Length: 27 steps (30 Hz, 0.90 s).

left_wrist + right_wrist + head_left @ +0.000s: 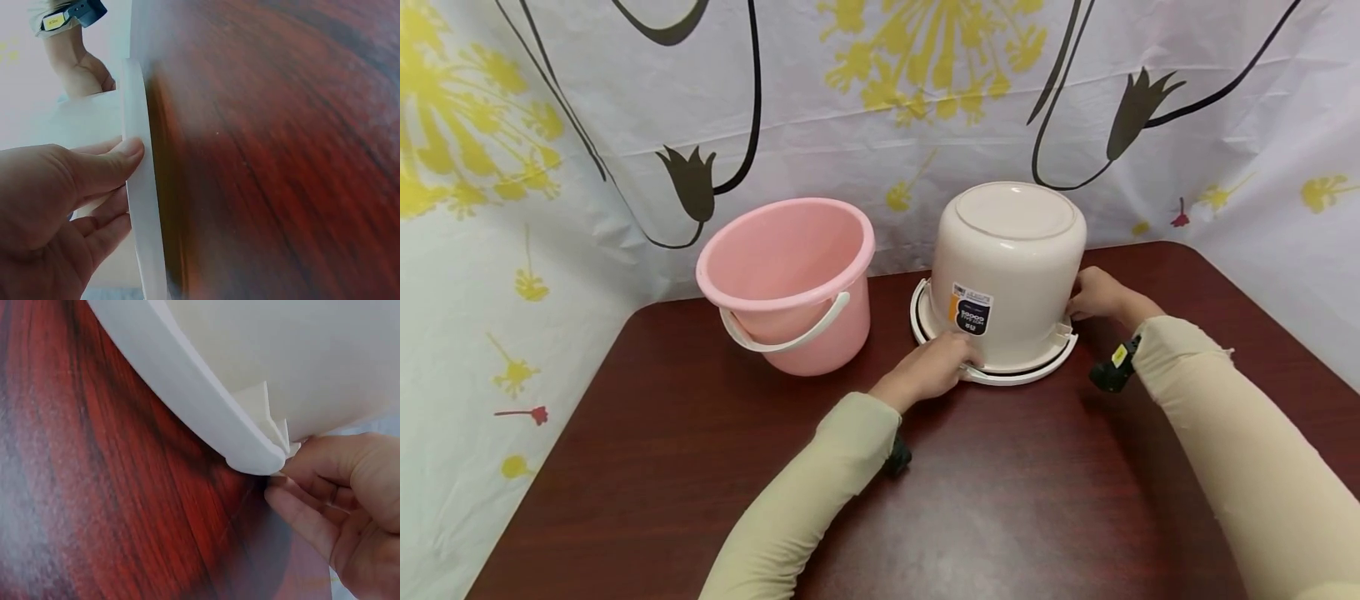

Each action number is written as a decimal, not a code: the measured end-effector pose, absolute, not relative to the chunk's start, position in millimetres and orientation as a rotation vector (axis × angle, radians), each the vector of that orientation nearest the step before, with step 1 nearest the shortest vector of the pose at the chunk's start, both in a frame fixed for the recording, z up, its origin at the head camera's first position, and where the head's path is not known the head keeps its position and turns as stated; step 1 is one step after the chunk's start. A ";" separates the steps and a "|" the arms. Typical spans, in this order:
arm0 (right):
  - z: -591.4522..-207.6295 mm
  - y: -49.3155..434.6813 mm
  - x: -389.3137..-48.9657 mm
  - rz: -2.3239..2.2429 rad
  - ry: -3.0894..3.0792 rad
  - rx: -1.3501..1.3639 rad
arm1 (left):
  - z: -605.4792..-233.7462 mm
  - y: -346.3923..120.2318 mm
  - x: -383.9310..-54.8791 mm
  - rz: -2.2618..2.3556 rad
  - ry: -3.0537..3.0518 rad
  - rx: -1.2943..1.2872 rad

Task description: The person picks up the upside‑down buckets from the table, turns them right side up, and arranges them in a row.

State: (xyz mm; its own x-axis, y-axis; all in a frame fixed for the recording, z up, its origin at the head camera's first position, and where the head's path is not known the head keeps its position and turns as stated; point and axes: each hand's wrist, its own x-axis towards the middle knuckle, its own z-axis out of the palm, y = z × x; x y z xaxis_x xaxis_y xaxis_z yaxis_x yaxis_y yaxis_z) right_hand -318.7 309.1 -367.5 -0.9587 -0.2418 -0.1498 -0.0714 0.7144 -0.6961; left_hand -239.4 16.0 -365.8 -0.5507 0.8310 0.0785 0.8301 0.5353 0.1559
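Observation:
A cream bucket (1022,287) is upside down on the table, its base facing up and an inverted label on its side. Its white handle (1022,377) lies around the front of the rim. My left hand (934,367) grips the front-left edge; in the left wrist view the thumb (129,149) presses on the handle, with fingers curled behind it. On the right side, my right hand (1101,297) pinches the rim beside the handle's hinge (265,462), thumb and fingers around the edge. Left of it stands a pink bucket (820,333), upright, its white handle hanging at the front.
The dark red wooden table (1000,500) has its back edge against a white curtain (865,150) with yellow and grey flower prints. More of this curtain hangs along both sides. The pink bucket stands near the back left corner.

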 end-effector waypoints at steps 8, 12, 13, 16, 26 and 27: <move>-369.1 313.0 -313.5 -1.093 2.687 -0.267 | -363.0 15.4 -234.7 0.292 2.779 1.533; -369.3 315.2 -311.6 -1.067 2.706 -0.265 | -361.0 15.3 -231.6 0.307 2.788 1.535; -369.2 315.8 -310.9 -1.060 2.708 -0.266 | -360.5 15.4 -231.0 0.311 2.787 1.540; -368.9 317.5 -308.6 -1.058 2.706 -0.262 | -358.6 15.1 -229.8 0.323 2.781 1.566; -361.5 324.2 -296.6 -1.081 2.679 -0.280 | -349.3 15.8 -230.7 0.317 2.750 1.665; -360.5 324.9 -295.6 -1.082 2.682 -0.282 | -348.2 16.2 -230.7 0.318 2.749 1.668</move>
